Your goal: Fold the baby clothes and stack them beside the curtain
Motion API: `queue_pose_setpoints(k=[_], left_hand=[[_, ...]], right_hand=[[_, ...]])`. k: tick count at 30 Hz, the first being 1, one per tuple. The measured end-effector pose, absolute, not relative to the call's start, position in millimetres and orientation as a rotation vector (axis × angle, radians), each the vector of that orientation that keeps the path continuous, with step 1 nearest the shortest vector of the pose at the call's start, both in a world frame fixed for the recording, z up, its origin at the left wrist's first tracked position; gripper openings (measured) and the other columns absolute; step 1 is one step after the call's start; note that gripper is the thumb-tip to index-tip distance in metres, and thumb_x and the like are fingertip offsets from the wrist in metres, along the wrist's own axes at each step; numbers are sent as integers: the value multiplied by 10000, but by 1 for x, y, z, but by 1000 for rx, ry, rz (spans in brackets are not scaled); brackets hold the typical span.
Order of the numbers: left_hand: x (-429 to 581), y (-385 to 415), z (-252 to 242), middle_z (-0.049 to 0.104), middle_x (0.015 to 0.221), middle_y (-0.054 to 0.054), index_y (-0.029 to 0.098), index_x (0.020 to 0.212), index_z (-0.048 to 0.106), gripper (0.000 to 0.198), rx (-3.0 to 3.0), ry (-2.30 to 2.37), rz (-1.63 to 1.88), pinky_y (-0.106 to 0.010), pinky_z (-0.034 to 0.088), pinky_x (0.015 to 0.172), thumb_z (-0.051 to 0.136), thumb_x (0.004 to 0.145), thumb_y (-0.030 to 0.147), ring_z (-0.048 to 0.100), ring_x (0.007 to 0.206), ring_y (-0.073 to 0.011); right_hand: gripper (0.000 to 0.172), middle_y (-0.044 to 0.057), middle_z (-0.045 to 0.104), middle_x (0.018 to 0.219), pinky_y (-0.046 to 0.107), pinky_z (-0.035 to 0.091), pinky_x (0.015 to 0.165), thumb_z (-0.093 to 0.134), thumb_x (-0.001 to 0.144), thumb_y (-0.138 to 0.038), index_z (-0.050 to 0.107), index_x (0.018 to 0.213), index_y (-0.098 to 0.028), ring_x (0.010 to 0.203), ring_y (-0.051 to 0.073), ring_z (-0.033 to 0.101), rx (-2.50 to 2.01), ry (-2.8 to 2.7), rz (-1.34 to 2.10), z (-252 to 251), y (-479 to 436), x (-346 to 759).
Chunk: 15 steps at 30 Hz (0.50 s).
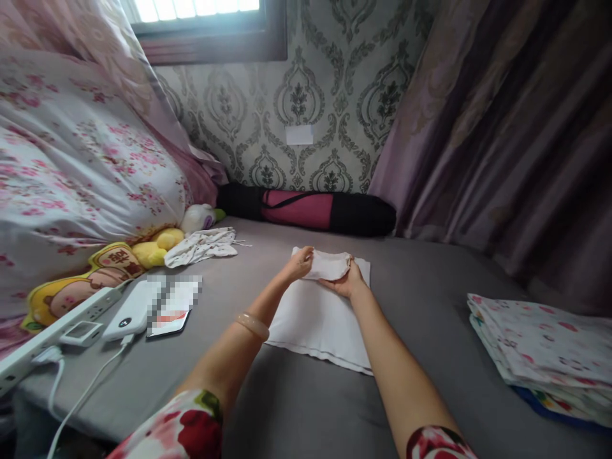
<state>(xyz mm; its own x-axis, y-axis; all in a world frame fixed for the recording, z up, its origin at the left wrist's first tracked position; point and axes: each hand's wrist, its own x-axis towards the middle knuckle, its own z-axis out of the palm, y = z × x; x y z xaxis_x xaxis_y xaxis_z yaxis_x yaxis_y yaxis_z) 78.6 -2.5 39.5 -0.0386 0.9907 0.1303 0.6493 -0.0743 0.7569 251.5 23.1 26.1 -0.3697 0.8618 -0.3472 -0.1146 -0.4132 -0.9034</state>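
Observation:
A white cloth lies flat on the grey sheet in front of me, its near edge slightly wavy. Over its far end, a folded white piece is held between my two hands. My left hand pinches its left end, fingers closed. At the right end, my right hand grips it, thumb on the edge and fingers reaching underneath. Whether the folded piece is joined to the cloth below cannot be made out.
Folded patterned fabrics are stacked at the right. At the left lie a power strip, a white power bank, a phone, plush toys and a crumpled cloth. A black-and-pink long bag rests against the wall.

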Motion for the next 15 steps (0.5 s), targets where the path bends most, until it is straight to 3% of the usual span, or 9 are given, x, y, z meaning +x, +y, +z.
queue_pose_setpoints(k=[2, 6, 10, 13, 15], left_hand=[[62, -1, 26, 649, 1235, -133, 133, 1299, 531, 477, 1754, 1918, 850, -315, 454, 976, 418, 839, 85, 595, 1158, -213], [35, 2, 6, 665, 1197, -138, 164, 1303, 535, 552, 1799, 1996, 699, -372, 447, 971, 483, 760, 81, 590, 1144, -268], [27, 3, -7, 543, 1401, -107, 210, 1336, 496, 533, 1906, 1989, 503, -445, 333, 1078, 461, 809, 144, 425, 1337, -283], [25, 3, -11, 420, 1512, -102, 230, 1367, 466, 519, 1902, 1974, 457, -503, 235, 1126, 433, 853, 166, 307, 1417, -292], [24, 2, -11, 360, 1547, -108, 235, 1388, 446, 510, 1916, 1978, 397, -540, 190, 1133, 414, 882, 183, 264, 1438, -303]], right_hand=[[726, 152, 612, 1283, 493, 508, 824, -46, 957, -556, 364, 1451, -216, 1058, 264, 628, -1122, -977, 1903, 25, 23, 252], [761, 157, 607, 1288, 503, 509, 824, -56, 939, -604, 366, 1445, -222, 1057, 263, 632, -1121, -958, 1930, 25, 24, 252], [845, 168, 542, 1377, 470, 531, 816, -72, 889, -701, 344, 1439, -213, 1083, 246, 635, -1117, -966, 1948, 27, 26, 258], [877, 194, 581, 1319, 467, 545, 799, -49, 880, -733, 422, 1368, -177, 1057, 253, 652, -1175, -949, 1911, 28, 30, 266], [793, 191, 627, 1241, 458, 556, 789, 78, 914, -726, 493, 1286, -161, 1004, 249, 670, -1206, -898, 1907, 28, 33, 272]])
